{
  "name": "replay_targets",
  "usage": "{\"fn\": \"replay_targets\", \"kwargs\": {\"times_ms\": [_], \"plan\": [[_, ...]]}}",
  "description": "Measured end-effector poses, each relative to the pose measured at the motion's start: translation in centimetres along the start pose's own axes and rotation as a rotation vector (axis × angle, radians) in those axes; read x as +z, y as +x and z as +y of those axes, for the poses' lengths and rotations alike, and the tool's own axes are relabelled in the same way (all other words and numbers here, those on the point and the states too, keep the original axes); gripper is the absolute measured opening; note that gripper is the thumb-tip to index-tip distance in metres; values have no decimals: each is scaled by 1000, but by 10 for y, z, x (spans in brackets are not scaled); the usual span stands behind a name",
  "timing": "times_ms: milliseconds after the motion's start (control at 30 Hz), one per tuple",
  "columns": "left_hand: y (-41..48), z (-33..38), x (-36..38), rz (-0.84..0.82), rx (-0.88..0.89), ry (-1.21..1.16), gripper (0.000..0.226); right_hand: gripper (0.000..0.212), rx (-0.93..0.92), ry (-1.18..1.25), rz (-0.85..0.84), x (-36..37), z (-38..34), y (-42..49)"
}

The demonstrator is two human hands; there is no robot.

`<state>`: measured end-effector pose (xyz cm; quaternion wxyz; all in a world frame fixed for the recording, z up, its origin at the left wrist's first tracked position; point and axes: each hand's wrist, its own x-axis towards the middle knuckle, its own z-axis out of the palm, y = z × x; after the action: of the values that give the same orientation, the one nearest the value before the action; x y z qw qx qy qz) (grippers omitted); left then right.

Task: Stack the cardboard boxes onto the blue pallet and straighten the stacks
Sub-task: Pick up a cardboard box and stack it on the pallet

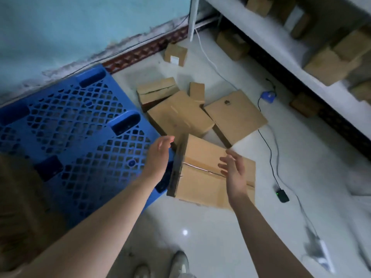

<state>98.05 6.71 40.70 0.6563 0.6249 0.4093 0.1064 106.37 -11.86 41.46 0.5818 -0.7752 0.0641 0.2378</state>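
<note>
The blue pallet [76,125] lies on the floor at the left, its grid top bare in the middle. A taped cardboard box [202,185] sits on the floor by the pallet's right corner. My left hand [159,155] hovers open over the box's left edge, fingers apart. Above the box's right half, my right hand [233,171] is open too and holds nothing. Behind this box lie several more boxes: a large one [178,117], a flat one [234,115], one with open flaps [156,91] and a small upright one [197,91].
A brown box stack [22,207] fills the lower left over the pallet. A small box [175,54] stands by the wall. White shelving [301,47] with boxes runs along the right. Cables, a black device [282,195] and a blue device [268,96] lie on the floor. My shoes [180,263] show at the bottom.
</note>
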Motion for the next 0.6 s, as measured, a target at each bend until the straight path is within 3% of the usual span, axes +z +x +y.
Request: {"fn": "replay_targets", "kwargs": {"times_ms": [133, 333, 467, 600], "plan": [[48, 8, 71, -129, 68, 120, 42, 18, 103, 80, 97, -23, 37, 37], [148, -7, 176, -304, 167, 352, 36, 26, 276, 305, 264, -14, 115, 102], [199, -55, 249, -485, 261, 544, 37, 42, 434, 446, 475, -2, 183, 148], [229, -131, 296, -603, 273, 753, 35, 56, 622, 428, 787, -1, 254, 176]]}}
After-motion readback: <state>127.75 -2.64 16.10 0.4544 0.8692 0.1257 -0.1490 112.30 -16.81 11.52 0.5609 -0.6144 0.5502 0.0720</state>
